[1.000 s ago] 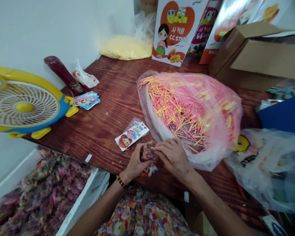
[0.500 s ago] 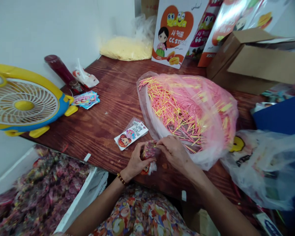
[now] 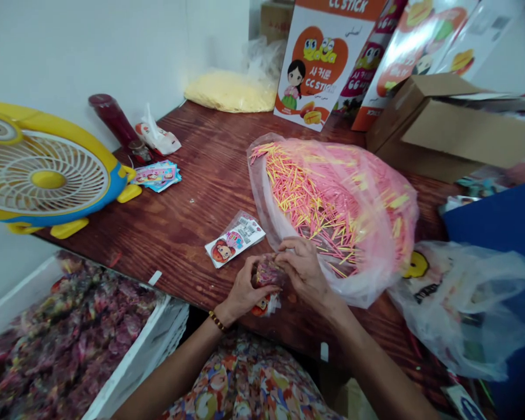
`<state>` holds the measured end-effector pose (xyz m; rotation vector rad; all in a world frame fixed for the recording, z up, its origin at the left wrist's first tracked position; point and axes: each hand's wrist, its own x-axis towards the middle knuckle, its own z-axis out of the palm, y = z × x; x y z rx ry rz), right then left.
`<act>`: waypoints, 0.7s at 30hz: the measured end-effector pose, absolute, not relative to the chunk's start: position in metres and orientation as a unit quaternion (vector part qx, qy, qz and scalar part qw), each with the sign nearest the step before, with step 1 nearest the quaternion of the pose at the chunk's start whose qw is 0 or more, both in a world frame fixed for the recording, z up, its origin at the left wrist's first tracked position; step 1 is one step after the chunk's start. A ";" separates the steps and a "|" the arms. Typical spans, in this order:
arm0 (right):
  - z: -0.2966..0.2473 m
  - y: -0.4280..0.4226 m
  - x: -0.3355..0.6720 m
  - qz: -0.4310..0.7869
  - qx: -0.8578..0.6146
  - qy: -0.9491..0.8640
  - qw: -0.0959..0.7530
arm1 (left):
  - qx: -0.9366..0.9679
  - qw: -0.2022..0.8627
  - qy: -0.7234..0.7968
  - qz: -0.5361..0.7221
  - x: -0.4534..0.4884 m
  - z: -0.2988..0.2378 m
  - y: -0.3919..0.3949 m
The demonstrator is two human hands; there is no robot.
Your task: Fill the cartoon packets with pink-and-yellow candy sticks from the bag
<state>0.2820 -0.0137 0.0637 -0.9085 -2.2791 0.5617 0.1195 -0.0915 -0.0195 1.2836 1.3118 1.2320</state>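
Observation:
My left hand (image 3: pixel 241 290) and my right hand (image 3: pixel 304 269) are both closed round a small filled printed packet (image 3: pixel 266 274) near the front edge of the wooden table (image 3: pixel 192 192). The packet's lower end with a cartoon print sticks out below my fingers. Just right of my hands lies a big clear bag of pink and yellow sticks (image 3: pixel 332 198), its mouth open toward me. A small stack of empty printed packets (image 3: pixel 235 239) lies flat on the table just left of my hands.
A yellow and blue fan (image 3: pixel 44 175) stands at the left, with more packets (image 3: pixel 157 174) and a dark red bottle (image 3: pixel 114 122) beside it. A white box of filled packets (image 3: pixel 70 338) sits lower left. Cardboard boxes (image 3: pixel 455 128) and plastic bags (image 3: pixel 464 303) crowd the right.
My hands stay together on the packet and have shifted only slightly; the fingers of my right hand work at its top. The view has tilted a little.

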 end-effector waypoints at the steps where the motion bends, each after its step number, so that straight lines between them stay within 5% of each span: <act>1: 0.062 -0.013 0.282 0.209 -0.341 -0.865 0.304 | 0.518 0.449 0.533 0.496 0.120 -0.020 -0.091; 10: 0.059 -0.008 0.288 0.328 -0.372 -0.811 0.310 | 0.495 0.457 0.549 0.495 0.119 -0.021 -0.090; 21: 0.059 -0.004 0.287 0.260 -0.331 -0.844 0.332 | 0.510 0.443 0.556 0.485 0.119 -0.018 -0.089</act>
